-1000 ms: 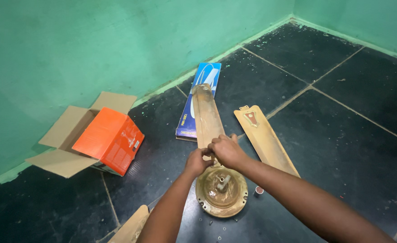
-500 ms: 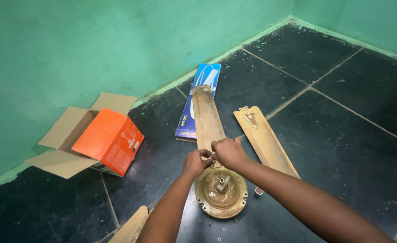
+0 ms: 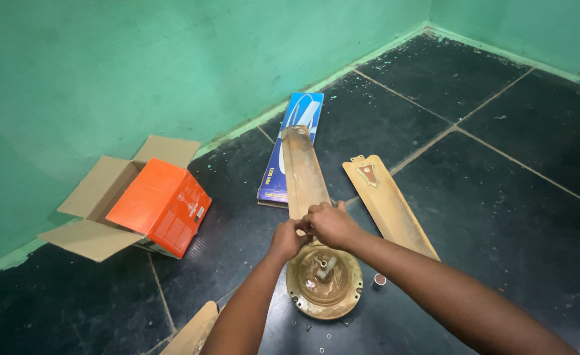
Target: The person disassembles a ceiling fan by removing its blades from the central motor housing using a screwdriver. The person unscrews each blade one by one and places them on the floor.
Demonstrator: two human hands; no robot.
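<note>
Head view, centre frame: left hand (image 3: 285, 240) and right hand (image 3: 330, 225) together at root of dusty fan blade (image 3: 301, 172), where blade meets round motor housing (image 3: 323, 281) on black floor (image 3: 500, 210). Fingers curled, seemingly pinching small fastener, too small to tell. Probably fixing or freeing blade; next calls for steady twisting. Loose blade (image 3: 388, 205) right; orange box (image 3: 162, 204) left.

We are seeing our left hand (image 3: 287, 238) and right hand (image 3: 330, 224) going bare, no gloves, rings or watch showing, and both forearms running uncovered, without sleeves, to the frame's edge.
</note>
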